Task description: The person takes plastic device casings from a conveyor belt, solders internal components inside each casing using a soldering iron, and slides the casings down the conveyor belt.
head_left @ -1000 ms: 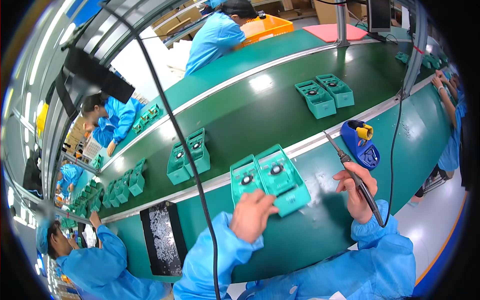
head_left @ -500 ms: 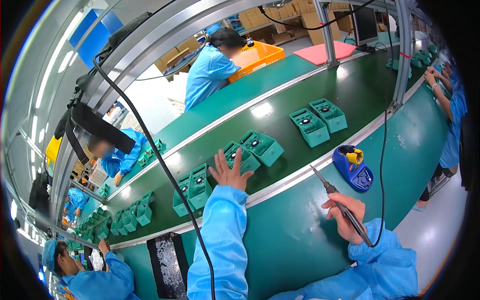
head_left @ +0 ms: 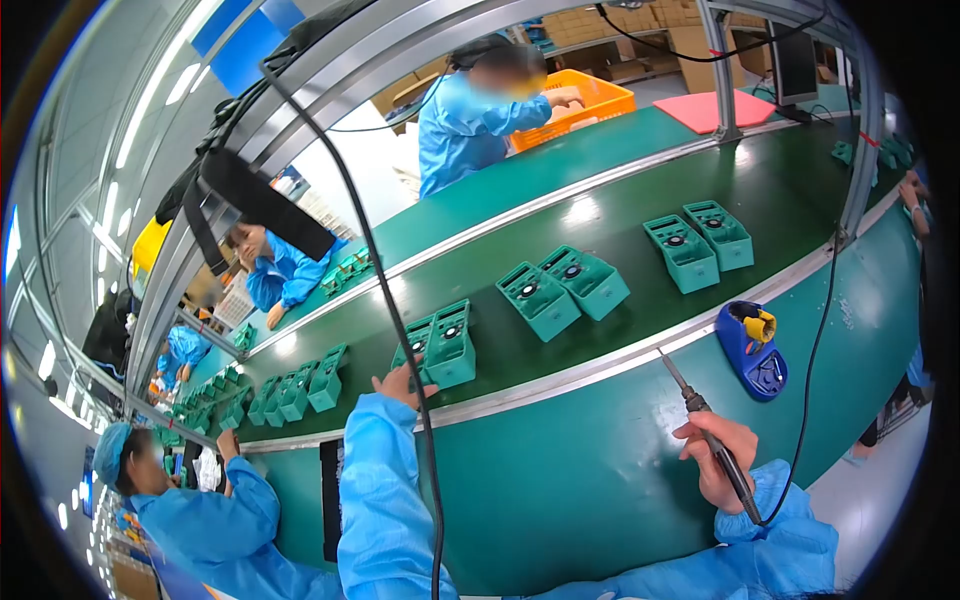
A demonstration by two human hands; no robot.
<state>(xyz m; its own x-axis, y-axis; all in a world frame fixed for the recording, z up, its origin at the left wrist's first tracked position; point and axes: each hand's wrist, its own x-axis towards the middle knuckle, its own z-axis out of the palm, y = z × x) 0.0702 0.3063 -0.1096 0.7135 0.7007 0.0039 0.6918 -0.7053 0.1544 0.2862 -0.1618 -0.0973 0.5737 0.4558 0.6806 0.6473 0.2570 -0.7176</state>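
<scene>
My left hand (head_left: pixel 402 386) is at the near end of a pair of green plastic housings (head_left: pixel 452 352) on the dark green belt. Its fingers look apart at the left housing, partly covered by the hanging black cable; whether they press on it is unclear. Each housing has a round black part in its top. My right hand (head_left: pixel 722 462) is closed around a soldering iron (head_left: pixel 693 400), with the tip pointing up and left over the green bench. Right of the tip stands a blue soldering iron stand (head_left: pixel 750 352) with yellow tip cleaner.
More housing pairs (head_left: pixel 565 292) sit along the belt, edged by a metal rail (head_left: pixel 560 382). A black cable (head_left: pixel 375 250) hangs across the view. A black mat (head_left: pixel 331 500) lies beside my left sleeve. Co-workers in blue sit left and across, near an orange crate (head_left: pixel 605 97).
My left hand has moved left from the middle pair of housings to the pair beside it. The view has shifted left. The soldering iron remains in my right hand.
</scene>
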